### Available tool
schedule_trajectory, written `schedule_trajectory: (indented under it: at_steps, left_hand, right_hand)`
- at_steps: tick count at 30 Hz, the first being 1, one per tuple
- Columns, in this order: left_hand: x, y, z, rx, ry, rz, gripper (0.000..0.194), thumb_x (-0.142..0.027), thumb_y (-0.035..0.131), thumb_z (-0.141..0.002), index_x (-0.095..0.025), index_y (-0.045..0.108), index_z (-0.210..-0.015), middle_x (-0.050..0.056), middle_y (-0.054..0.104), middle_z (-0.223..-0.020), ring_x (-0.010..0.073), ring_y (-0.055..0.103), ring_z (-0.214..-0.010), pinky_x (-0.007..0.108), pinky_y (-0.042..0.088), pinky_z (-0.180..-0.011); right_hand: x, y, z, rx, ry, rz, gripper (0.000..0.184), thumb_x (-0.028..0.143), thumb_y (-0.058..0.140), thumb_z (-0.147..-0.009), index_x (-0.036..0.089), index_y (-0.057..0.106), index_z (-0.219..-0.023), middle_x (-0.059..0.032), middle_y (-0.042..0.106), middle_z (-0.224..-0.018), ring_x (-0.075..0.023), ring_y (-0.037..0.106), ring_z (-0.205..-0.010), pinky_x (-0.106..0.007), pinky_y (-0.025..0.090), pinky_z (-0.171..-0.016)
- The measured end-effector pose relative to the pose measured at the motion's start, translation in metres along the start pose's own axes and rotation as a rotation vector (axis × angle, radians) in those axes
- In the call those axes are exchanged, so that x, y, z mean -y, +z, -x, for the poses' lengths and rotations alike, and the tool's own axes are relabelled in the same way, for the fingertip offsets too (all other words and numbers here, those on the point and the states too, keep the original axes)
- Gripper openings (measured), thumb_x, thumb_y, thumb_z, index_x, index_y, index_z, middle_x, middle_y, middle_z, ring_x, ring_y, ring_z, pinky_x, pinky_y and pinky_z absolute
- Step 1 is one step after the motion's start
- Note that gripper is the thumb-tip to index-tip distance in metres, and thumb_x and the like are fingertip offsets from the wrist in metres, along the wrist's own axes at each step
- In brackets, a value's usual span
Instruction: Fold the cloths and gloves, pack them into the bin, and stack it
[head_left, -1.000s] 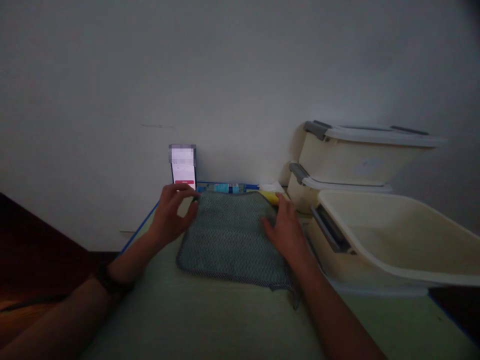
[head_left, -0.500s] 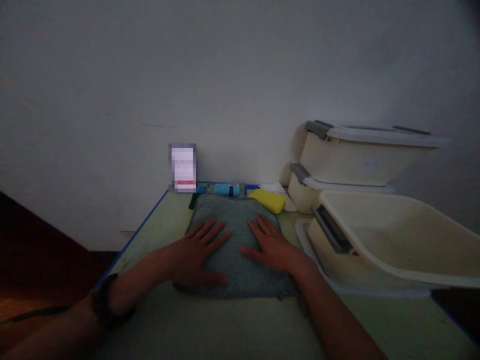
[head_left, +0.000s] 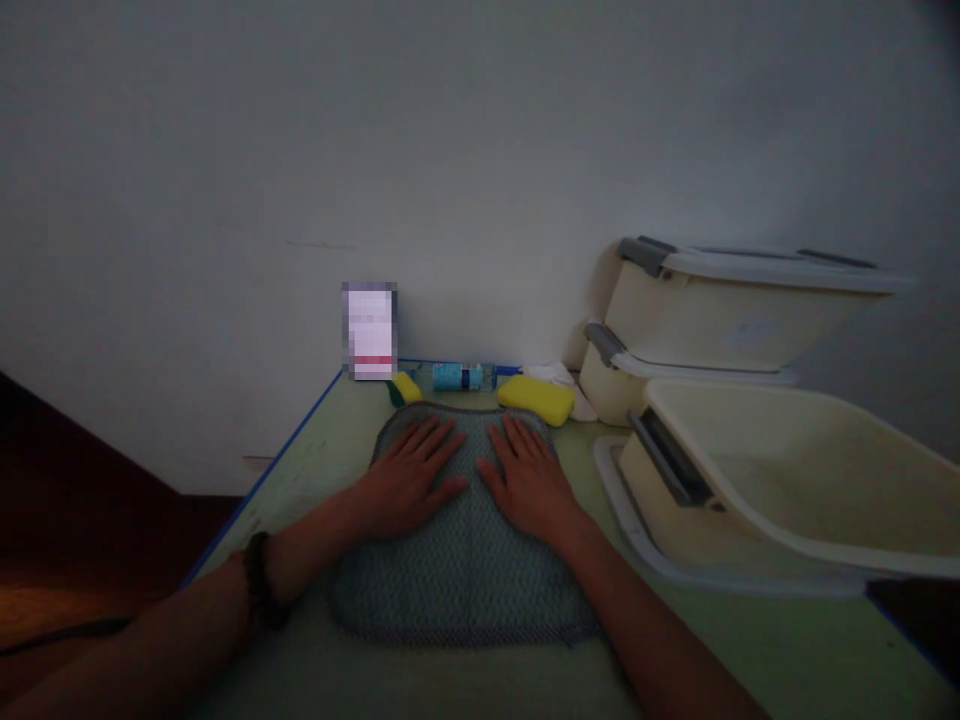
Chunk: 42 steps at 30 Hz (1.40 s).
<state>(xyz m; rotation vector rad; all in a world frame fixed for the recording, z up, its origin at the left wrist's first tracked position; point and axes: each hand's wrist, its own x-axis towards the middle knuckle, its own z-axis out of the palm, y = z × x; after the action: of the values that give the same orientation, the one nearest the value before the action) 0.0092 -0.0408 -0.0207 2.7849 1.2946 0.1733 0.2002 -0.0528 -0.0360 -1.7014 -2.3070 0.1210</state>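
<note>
A grey-green woven cloth (head_left: 469,590) with a dark stitched border lies spread on the pale green tabletop in front of me. My left hand (head_left: 409,480) rests flat on its upper left part, fingers stretched out and slightly apart. On the upper right part lies my right hand (head_left: 529,480), likewise flat with its fingers extended. A faint crease runs down the cloth between the hands. Just beyond its far edge are a yellow sponge (head_left: 536,400) and a smaller yellow-and-green sponge (head_left: 406,387).
A clear bottle with a blue label (head_left: 457,377) lies by the wall, near a white cloth (head_left: 551,374). A phone-like screen (head_left: 371,330) leans at the back left. An open cream bin (head_left: 675,540) stands on the right, with stacked lidded bins (head_left: 697,320) behind.
The cloth has come towards me and now lies flatter, uncovering the small sponge and more of the bottle. Both hands sit farther up on the cloth, still spread.
</note>
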Motion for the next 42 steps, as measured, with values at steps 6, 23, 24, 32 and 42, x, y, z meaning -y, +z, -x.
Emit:
schedule_trajectory:
  at_steps: [6,23,24,32,42]
  left_hand:
    - [-0.004,0.000,0.002,-0.006,-0.116,-0.025,0.066,-0.059,0.025,-0.082,-0.020,0.023,-0.135,0.014,0.016,-0.143,0.0306,0.011,-0.131,0.048,0.014,-0.103]
    - [0.055,-0.015,-0.014,-0.431,-0.222,-0.065,0.034,-0.028,0.037,-0.084,-0.021,0.051,-0.114,0.008,0.046,-0.124,0.0249,0.036,-0.117,0.044,0.032,-0.095]
    - [0.063,-0.013,-0.012,-0.438,-0.246,-0.060,0.034,-0.028,0.036,-0.084,-0.019,0.052,-0.113,0.010,0.047,-0.121,0.0249,0.038,-0.115,0.044,0.033,-0.095]
    - [0.074,-0.010,0.014,-0.474,-0.471,-0.067,0.041,-0.038,0.042,-0.080,-0.014,0.052,-0.113,0.014,0.051,-0.098,0.0297,0.049,-0.094,0.048,0.042,-0.081]
    - [0.007,-0.023,0.017,-0.227,0.027,0.067,0.038,-0.034,0.033,-0.088,-0.022,0.041,-0.123,0.008,0.038,-0.132,0.0193,0.033,-0.122,0.036,0.028,-0.101]
  right_hand:
    - [0.003,-0.002,0.001,-0.001,0.008,0.035,0.062,0.050,0.020,-0.086,0.012,0.029,-0.134,-0.0127,0.023,-0.141,-0.0236,0.018,-0.130,-0.039,0.014,-0.104]
    - [-0.001,-0.008,0.014,0.041,-0.039,0.020,0.063,0.052,0.022,-0.085,0.014,0.030,-0.133,-0.0117,0.022,-0.142,-0.0235,0.019,-0.130,-0.039,0.013,-0.104]
    - [-0.001,-0.008,0.014,0.040,-0.035,0.018,0.062,0.052,0.022,-0.085,0.014,0.030,-0.133,-0.0115,0.023,-0.142,-0.0231,0.019,-0.130,-0.039,0.013,-0.104]
    - [-0.002,-0.008,0.006,0.009,-0.027,-0.003,0.061,0.051,0.023,-0.085,0.013,0.032,-0.133,-0.0119,0.026,-0.141,-0.0223,0.020,-0.129,-0.039,0.014,-0.104]
    - [-0.004,-0.006,0.002,-0.014,-0.061,-0.008,0.061,0.051,0.024,-0.085,0.012,0.033,-0.132,-0.0131,0.025,-0.140,-0.0243,0.020,-0.129,-0.041,0.014,-0.104]
